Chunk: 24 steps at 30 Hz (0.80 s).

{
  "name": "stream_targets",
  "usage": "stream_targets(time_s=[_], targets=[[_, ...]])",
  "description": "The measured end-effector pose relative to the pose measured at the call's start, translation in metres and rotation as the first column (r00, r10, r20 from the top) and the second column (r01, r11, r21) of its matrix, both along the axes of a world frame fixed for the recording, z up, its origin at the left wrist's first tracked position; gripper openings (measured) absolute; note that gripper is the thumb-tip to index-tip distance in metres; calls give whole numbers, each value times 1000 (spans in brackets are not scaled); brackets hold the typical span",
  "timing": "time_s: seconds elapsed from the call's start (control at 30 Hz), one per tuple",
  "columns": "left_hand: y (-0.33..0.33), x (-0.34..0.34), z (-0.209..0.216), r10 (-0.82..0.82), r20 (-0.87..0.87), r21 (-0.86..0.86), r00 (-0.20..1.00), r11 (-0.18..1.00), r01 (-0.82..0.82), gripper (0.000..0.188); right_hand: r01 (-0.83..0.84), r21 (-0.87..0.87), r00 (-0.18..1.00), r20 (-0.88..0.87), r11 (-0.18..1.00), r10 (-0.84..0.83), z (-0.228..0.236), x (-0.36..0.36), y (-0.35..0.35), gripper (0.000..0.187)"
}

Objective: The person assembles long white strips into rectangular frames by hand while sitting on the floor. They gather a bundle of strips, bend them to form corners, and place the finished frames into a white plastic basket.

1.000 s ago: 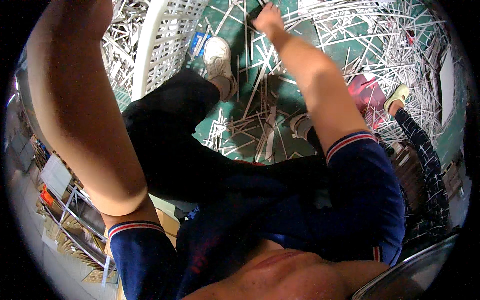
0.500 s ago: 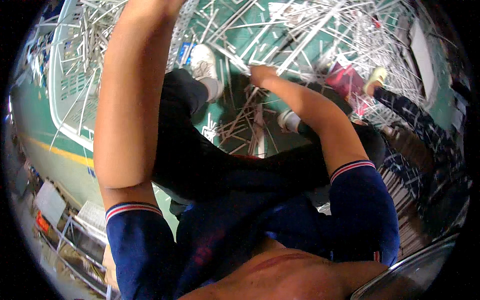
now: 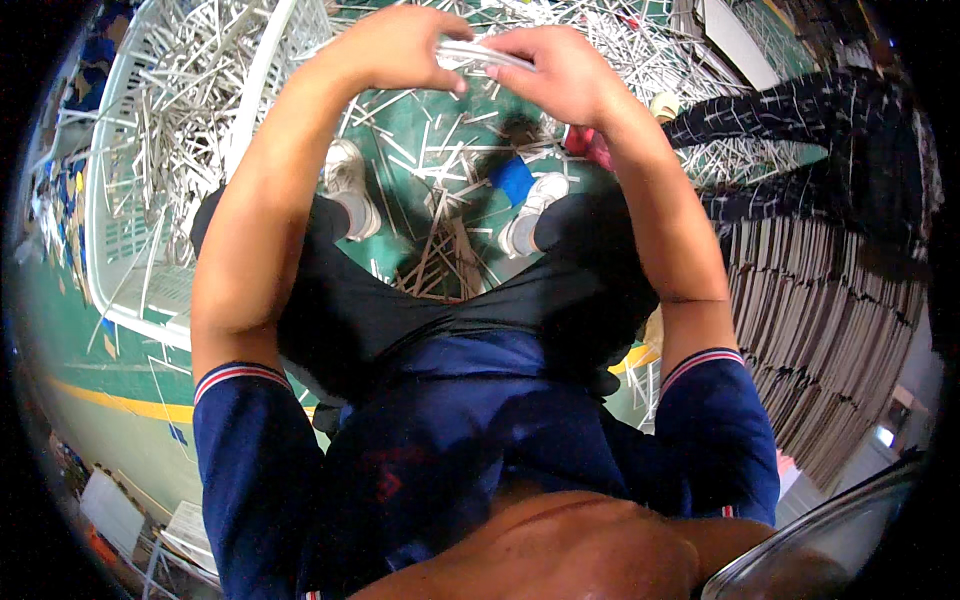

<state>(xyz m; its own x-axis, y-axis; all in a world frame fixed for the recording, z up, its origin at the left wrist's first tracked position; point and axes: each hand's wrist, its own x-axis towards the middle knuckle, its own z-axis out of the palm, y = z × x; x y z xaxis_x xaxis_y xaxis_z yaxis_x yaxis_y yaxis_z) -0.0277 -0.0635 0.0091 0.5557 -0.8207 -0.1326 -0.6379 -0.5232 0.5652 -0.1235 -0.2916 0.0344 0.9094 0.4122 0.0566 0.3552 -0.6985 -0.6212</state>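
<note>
Right hand (image 3: 555, 70) holds a few thin white strips (image 3: 470, 50); left hand (image 3: 395, 48) waits wide open.
The strips are up above the green floor (image 3: 60, 315), pinched by the right fingers. The left fingers curve apart around the other end; I cannot tell if they touch it. It looks like picking up and lining up strips. A two-handed hold would need the left fingers to close.

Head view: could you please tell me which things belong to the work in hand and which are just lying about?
Likely part of the work:
held white strips, in the right hand
left hand, open around their end
white basket, holding similar strips

Seemingly just lying about:
blue piece, beside the right shoe
red item, partly hidden
stacked thin sheets, far right
</note>
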Motion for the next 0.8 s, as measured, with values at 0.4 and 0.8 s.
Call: stream_targets(time_s=[0.4,0.8], targets=[[-126,-76,-16,53,-209,-765,976,614,-197,75,331,893,940,-340,-304,25,13,8,-53,10],[-113,-24,35,-494,-632,-759,597,552,-346,32,369,571,886,22,733,-463,-1,49,-110,66]])
